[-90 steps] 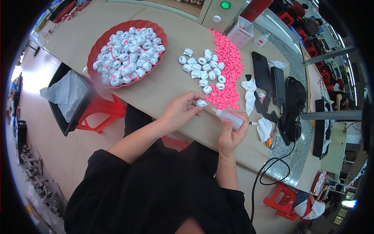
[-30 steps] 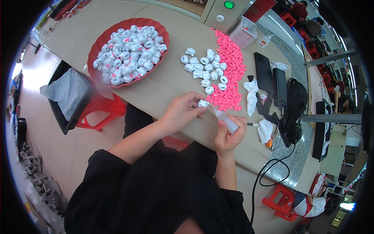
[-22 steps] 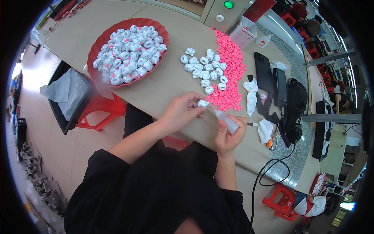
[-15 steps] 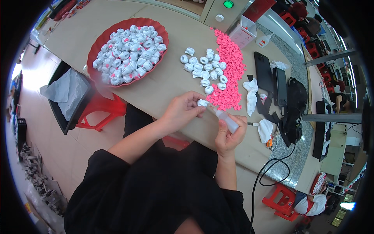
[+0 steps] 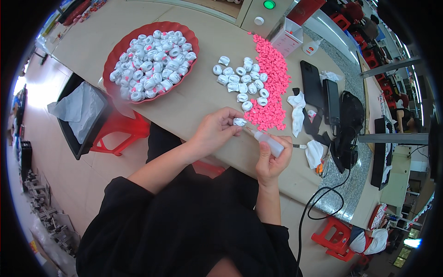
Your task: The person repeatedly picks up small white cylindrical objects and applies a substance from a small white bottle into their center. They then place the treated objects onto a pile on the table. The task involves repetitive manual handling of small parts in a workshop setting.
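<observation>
Between the thumb and fingers of my left hand is a small white rounded piece with dark marks. My right hand grips a translucent squeeze bottle, its thin nozzle pointing at the white piece; whether the tip touches it I cannot tell. Just beyond my hands lie several loose white pieces, some showing a dark opening. Beside them spreads a long heap of small pink pieces. To the left a red scalloped bowl is heaped with similar white pieces, some with pink bits on them.
Right of the pink heap are a black phone, another black device, crumpled white tissue, a black bag and a cable. A white bottle and box stand behind. A red stool holds a black tray.
Hardly anything differs. The squeeze bottle tilts very slightly in my right hand, its nozzle staying by the white piece. My left hand keeps its hold.
</observation>
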A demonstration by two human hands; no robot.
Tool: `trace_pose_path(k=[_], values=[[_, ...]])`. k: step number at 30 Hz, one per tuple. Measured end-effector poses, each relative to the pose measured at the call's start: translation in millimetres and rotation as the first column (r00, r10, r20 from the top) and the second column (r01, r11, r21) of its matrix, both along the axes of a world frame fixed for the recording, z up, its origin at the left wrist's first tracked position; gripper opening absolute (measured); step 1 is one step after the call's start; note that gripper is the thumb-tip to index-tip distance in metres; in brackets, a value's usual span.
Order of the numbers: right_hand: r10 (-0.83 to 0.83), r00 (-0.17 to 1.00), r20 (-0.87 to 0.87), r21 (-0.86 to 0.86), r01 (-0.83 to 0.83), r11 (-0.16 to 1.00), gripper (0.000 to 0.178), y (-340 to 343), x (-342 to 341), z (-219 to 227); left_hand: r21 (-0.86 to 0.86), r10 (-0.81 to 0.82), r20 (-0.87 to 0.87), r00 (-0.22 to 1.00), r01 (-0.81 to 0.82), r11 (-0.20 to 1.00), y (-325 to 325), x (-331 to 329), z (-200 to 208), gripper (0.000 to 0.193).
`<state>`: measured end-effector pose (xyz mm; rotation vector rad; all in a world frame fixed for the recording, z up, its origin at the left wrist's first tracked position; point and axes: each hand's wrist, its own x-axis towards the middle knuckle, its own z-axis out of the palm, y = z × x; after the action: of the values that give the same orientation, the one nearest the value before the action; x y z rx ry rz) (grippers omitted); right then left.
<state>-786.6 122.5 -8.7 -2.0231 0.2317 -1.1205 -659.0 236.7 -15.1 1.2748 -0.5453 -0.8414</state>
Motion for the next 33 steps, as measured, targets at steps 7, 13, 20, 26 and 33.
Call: trace_pose_path(k=[7, 13, 20, 26, 33], values=[[0.015, 1.000, -0.016, 0.004, -0.015, 1.000, 0.023, 0.1, 0.3, -0.8, 0.014, -0.005, 0.005, 1.000, 0.005, 1.000, 0.7, -0.3, 3.5, 0.022], [0.004, 1.000, 0.000, 0.042, -0.004, 0.999, 0.023, -0.1, -1.2, 0.1, 0.009, -0.005, -0.011, 1.000, 0.005, 1.000, 0.9, 0.0, 3.1, 0.023], [-0.034, 0.999, 0.040, 0.015, 0.034, 0.999, 0.024, 2.0, 0.2, 1.8, 0.047, -0.030, -0.047, 0.998, 0.032, 0.998, 1.7, 0.3, 11.7, 0.024], [-0.027, 0.999, 0.026, -0.014, 0.027, 1.000, 0.025, 1.2, 2.3, 1.7, 0.062, -0.040, -0.018, 0.999, 0.041, 0.997, 2.2, 0.3, 9.2, 0.024], [-0.036, 0.999, 0.001, -0.050, 0.036, 0.998, 0.024, 0.5, 2.4, 2.2, 0.032, -0.041, -0.043, 0.998, 0.042, 0.999, 2.3, 0.0, 8.4, 0.022]])
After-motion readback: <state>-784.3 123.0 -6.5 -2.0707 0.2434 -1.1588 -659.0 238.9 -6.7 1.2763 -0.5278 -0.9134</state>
